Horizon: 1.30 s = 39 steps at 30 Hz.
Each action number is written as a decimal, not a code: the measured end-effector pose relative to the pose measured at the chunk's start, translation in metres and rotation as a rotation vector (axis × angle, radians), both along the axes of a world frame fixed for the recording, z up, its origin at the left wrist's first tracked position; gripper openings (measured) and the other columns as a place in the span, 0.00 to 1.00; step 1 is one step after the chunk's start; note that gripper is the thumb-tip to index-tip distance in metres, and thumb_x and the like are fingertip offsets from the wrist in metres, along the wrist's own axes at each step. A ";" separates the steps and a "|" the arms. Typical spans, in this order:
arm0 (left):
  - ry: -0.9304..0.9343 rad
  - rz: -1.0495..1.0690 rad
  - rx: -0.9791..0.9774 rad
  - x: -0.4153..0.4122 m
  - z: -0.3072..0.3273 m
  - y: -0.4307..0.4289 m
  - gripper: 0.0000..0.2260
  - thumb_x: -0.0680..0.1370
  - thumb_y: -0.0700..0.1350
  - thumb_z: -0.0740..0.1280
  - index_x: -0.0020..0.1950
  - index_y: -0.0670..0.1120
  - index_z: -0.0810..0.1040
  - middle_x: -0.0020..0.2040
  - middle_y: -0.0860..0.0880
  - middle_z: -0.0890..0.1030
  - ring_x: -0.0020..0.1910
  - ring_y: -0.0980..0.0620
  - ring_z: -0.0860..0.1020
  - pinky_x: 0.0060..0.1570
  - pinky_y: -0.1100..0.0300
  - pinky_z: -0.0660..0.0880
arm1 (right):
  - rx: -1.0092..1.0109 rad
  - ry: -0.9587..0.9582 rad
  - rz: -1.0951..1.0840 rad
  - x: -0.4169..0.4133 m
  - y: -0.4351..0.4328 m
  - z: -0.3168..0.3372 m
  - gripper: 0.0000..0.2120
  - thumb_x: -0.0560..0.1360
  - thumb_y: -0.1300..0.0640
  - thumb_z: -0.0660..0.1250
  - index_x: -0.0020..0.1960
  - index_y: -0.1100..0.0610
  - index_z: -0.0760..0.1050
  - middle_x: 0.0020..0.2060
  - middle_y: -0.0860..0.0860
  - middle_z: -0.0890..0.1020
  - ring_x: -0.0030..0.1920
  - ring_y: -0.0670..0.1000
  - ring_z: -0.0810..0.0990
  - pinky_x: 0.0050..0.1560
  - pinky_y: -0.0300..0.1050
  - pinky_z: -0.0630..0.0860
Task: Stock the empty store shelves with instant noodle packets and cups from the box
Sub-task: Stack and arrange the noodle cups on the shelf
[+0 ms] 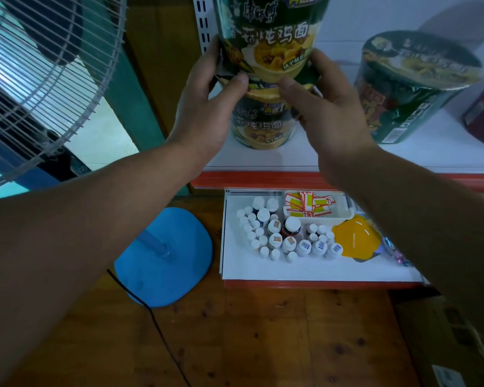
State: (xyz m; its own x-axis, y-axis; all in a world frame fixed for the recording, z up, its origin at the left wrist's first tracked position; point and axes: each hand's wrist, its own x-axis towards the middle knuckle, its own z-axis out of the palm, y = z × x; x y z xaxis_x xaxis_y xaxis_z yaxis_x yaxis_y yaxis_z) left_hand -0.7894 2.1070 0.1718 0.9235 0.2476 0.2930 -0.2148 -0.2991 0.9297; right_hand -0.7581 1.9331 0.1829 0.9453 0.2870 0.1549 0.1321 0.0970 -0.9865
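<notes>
White upper shelf [291,159] with red front edge, above a wooden floor; a standing fan [39,79] is at the left. Left hand [207,99] and right hand [324,107] grip the held noodle cup [268,37] from either side, fingers curled round its lower wall, thumbs in front; the cup sits directly over a second cup [263,127] standing on the shelf (contact between them cannot be determined); a third cup [411,88] stands to the right; small bottles [285,236] occupy the lower shelf [291,268].

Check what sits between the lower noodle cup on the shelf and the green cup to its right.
Head view: only the right hand, gripping the raised cup, crosses that gap; the shelf there is otherwise bare.
</notes>
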 end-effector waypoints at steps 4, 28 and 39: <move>0.019 -0.004 -0.001 0.000 0.004 0.000 0.34 0.75 0.55 0.64 0.80 0.52 0.59 0.75 0.50 0.68 0.73 0.51 0.68 0.71 0.47 0.69 | -0.005 -0.006 0.003 -0.001 -0.001 0.001 0.25 0.75 0.54 0.69 0.71 0.50 0.71 0.62 0.48 0.80 0.62 0.48 0.77 0.53 0.40 0.75; 0.099 0.044 -0.045 -0.010 0.007 -0.006 0.40 0.71 0.62 0.68 0.79 0.52 0.60 0.76 0.49 0.67 0.74 0.50 0.67 0.72 0.45 0.67 | -0.087 0.078 -0.104 -0.013 -0.007 0.007 0.27 0.74 0.51 0.72 0.71 0.48 0.71 0.64 0.45 0.78 0.66 0.50 0.75 0.65 0.51 0.74; 0.017 0.245 -0.074 -0.073 0.048 -0.076 0.01 0.79 0.48 0.67 0.48 0.54 0.77 0.44 0.52 0.83 0.43 0.55 0.81 0.41 0.58 0.78 | -0.249 0.074 -0.346 -0.022 -0.044 0.056 0.18 0.74 0.55 0.70 0.64 0.52 0.77 0.52 0.46 0.82 0.52 0.47 0.81 0.60 0.51 0.78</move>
